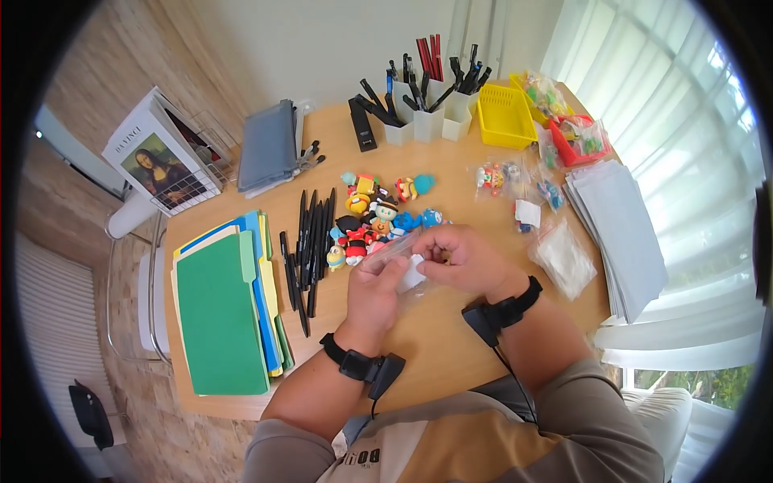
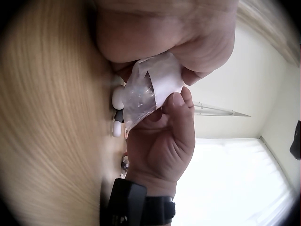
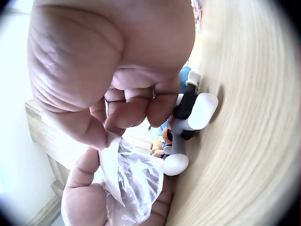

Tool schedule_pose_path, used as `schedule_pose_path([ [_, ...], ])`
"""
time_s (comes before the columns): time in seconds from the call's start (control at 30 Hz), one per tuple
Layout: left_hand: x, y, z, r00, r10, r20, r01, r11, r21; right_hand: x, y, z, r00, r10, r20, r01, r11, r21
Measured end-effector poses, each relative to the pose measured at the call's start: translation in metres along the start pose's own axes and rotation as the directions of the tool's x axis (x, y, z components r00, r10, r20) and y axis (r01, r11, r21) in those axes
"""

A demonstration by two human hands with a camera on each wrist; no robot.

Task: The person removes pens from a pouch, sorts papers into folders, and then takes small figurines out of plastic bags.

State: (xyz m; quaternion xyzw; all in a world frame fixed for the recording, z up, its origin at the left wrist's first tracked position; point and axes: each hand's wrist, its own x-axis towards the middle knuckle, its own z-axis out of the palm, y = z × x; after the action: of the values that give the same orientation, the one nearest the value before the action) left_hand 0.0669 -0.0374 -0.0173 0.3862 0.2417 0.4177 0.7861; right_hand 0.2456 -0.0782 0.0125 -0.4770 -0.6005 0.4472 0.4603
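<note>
Both hands meet over the front of the table, just before a pile of small toy figures (image 1: 385, 213). Between them is a clear plastic bag (image 2: 138, 96) with a white paper slip (image 2: 165, 77) at it. My left hand (image 1: 373, 299) grips the bag from the left, thumb on top. From the other side, my right hand (image 1: 467, 256) pinches the edge of the white slip and bag between thumb and forefinger, its other fingers curled. In the right wrist view, the crinkled bag hangs below the right fingertips, close to a toy figure (image 3: 188, 115) lying on the table.
Black pens (image 1: 310, 249) and coloured folders (image 1: 221, 314) lie to the left. Pen holders (image 1: 428, 125) and a yellow basket (image 1: 503, 117) stand at the back. On the right are bagged figures (image 1: 491, 177), a stack of clear bags (image 1: 564, 256) and grey envelopes (image 1: 618, 233).
</note>
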Motion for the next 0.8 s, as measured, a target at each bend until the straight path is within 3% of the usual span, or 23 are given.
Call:
schedule_pose_path([
  [0.2,-0.002,0.005,0.004,0.999,-0.035,0.002,0.035,0.999,-0.014,0.0,-0.002,0.0,0.999,-0.038,-0.016,0.038,0.998,-0.043],
  [0.3,-0.002,0.008,0.002,0.996,-0.034,0.077,0.042,0.993,-0.106,-0.001,-0.007,-0.004,1.0,0.006,0.007,-0.006,0.999,0.046],
  [0.37,-0.003,0.012,0.003,0.992,-0.051,0.113,0.082,0.954,-0.29,-0.002,-0.006,-0.007,0.999,0.039,0.034,-0.043,0.991,0.126],
  [0.43,0.0,0.006,-0.002,0.996,-0.047,0.08,0.066,0.965,-0.252,-0.003,-0.004,-0.012,0.989,0.1,0.105,-0.117,0.978,0.171],
  [0.47,0.002,0.004,-0.002,0.997,-0.048,0.052,0.059,0.973,-0.224,-0.004,-0.005,-0.014,0.99,0.087,0.109,-0.105,0.979,0.173],
  [0.53,0.003,0.006,-0.001,0.999,-0.052,0.005,0.052,0.989,-0.14,-0.003,-0.01,-0.016,0.989,0.047,0.143,-0.047,0.999,-0.005],
  [0.6,0.005,0.002,-0.009,0.994,-0.086,0.062,0.09,0.993,-0.074,-0.002,-0.014,-0.015,0.987,0.038,0.156,-0.033,0.999,-0.031],
  [0.77,0.003,0.001,-0.005,0.998,-0.051,0.027,0.051,0.999,-0.015,0.001,-0.016,-0.014,0.983,-0.013,0.183,0.037,0.991,-0.13],
  [0.8,0.002,0.001,-0.004,0.999,-0.042,0.0,0.042,0.995,0.087,0.0,-0.013,-0.014,0.985,0.001,0.174,0.023,0.991,-0.133],
])
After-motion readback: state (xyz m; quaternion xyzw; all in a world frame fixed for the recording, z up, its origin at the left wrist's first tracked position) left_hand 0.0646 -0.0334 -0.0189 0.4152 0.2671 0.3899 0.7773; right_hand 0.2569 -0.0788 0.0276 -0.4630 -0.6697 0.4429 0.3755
